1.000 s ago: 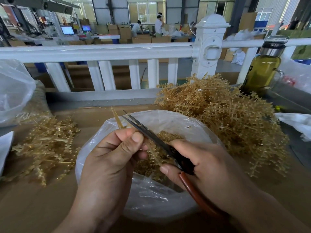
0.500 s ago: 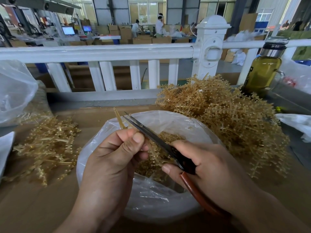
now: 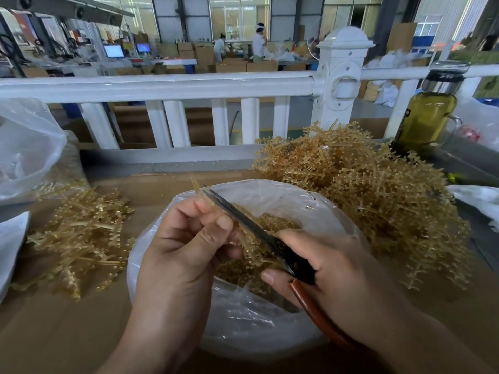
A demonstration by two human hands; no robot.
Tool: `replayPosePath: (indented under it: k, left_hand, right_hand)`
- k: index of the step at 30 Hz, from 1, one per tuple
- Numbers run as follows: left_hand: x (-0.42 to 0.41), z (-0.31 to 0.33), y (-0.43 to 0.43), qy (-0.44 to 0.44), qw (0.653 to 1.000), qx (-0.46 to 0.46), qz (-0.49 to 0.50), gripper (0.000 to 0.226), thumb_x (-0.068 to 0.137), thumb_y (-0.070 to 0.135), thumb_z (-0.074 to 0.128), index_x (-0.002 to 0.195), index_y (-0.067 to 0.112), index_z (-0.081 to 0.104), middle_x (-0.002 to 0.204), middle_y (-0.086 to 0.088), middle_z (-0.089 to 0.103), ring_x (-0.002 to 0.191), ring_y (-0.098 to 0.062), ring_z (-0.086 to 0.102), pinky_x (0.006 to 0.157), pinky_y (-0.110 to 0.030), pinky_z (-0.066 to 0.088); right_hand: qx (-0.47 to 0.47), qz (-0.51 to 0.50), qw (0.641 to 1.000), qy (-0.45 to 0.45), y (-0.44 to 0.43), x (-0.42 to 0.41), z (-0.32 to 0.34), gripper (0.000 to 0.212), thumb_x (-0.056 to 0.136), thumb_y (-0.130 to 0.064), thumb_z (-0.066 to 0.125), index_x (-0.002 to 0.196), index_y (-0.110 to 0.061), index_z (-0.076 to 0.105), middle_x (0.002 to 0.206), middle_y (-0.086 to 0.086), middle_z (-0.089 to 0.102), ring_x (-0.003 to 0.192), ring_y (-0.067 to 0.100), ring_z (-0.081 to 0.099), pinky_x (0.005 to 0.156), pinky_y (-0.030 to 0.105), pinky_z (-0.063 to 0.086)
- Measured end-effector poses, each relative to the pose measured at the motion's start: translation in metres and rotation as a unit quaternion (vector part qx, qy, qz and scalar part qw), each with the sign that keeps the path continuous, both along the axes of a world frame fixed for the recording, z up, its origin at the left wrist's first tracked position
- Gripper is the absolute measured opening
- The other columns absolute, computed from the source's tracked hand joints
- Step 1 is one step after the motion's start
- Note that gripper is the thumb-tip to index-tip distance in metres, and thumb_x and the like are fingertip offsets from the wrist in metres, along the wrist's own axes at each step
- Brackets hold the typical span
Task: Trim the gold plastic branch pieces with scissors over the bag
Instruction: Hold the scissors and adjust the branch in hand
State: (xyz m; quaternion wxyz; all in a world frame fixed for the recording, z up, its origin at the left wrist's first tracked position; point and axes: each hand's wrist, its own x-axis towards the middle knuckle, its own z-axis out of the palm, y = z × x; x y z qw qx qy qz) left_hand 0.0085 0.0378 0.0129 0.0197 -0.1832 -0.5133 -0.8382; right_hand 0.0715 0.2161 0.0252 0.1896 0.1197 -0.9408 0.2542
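Gold plastic branch (image 3: pixel 195 185) looks light, thin, springy; my left hand (image 3: pixel 186 244) pinches its stem over the bag (image 3: pixel 334 209), my right hand (image 3: pixel 332 268) grips the scissors (image 3: pixel 243 220) beside it.

Factory packing floor: stacked cardboard boxes (image 3: pixel 205 54), workers (image 3: pixel 259 43) in white standing among them, lit monitors (image 3: pixel 114 51), tall windows (image 3: pixel 239 17), white railing (image 3: pixel 162 86).

The counter (image 3: pixel 67 333) is a flat brown surface, like cardboard. In its middle sits an open white plastic bag (image 3: pixel 270 333) (gold trimmings lie inside). Left of it, apart, lies a small loose pile of gold branch pieces (image 3: pixel 81 233); just beside its right rim rises a much larger heap (image 3: pixel 378 201). A crumpled clear bag (image 3: pixel 27 147) rests at the far left, with a white sheet (image 3: pixel 10 244) nearer the front edge.
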Motion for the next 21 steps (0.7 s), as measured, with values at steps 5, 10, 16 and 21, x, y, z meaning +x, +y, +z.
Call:
replayPosePath:
  k: [5, 10, 16, 21]
  left_hand:
    - [-0.0024, 0.0006, -0.0058, 0.005, 1.000, -0.017, 0.016, 0.003, 0.081, 0.014, 0.064, 0.084, 0.015, 0.064, 0.084, -0.013, 0.063, 0.069, -0.019, 0.059, 0.061, -0.027, 0.052]
    - [-0.0026, 0.0006, -0.0054, 0.023, 0.997, -0.047, 0.061, 0.012, 0.087, 0.024, 0.062, 0.079, 0.020, 0.070, 0.077, -0.010, 0.064, 0.070, -0.019, 0.058, 0.061, -0.025, 0.052]
    - [-0.0043, -0.0007, -0.0038, 0.048, 0.995, -0.047, 0.079, 0.008, 0.085, 0.022, 0.067, 0.078, 0.025, 0.068, 0.075, -0.005, 0.067, 0.066, -0.016, 0.061, 0.061, -0.023, 0.052]
    - [-0.0036, -0.0012, -0.0056, 0.051, 0.995, -0.045, 0.071, 0.002, 0.082, 0.017, 0.068, 0.082, 0.019, 0.067, 0.072, -0.010, 0.065, 0.063, -0.020, 0.060, 0.060, -0.026, 0.053]
  right_hand:
    - [0.023, -0.008, 1.000, -0.007, -0.0009, -0.0010, -0.0020, 0.036, 0.086, -0.066, 0.047, 0.098, -0.034, 0.058, 0.064, -0.019, 0.045, 0.059, -0.002, 0.048, 0.052, 0.014, 0.032]
    - [0.031, -0.010, 0.999, -0.013, 0.0015, -0.0008, -0.0007, 0.034, 0.086, -0.063, 0.053, 0.097, -0.032, 0.058, 0.065, -0.016, 0.047, 0.062, 0.002, 0.050, 0.052, 0.014, 0.033]
    - [-0.028, 0.000, 0.999, -0.029, -0.0024, -0.0016, -0.0050, 0.042, 0.082, -0.072, 0.047, 0.104, -0.036, 0.056, 0.072, -0.013, 0.057, 0.071, 0.004, 0.058, 0.060, 0.017, 0.044]
    - [-0.046, 0.009, 0.998, -0.037, -0.0050, -0.0006, -0.0081, 0.046, 0.081, -0.076, 0.045, 0.110, -0.042, 0.052, 0.082, -0.014, 0.062, 0.078, 0.002, 0.061, 0.070, 0.022, 0.049]
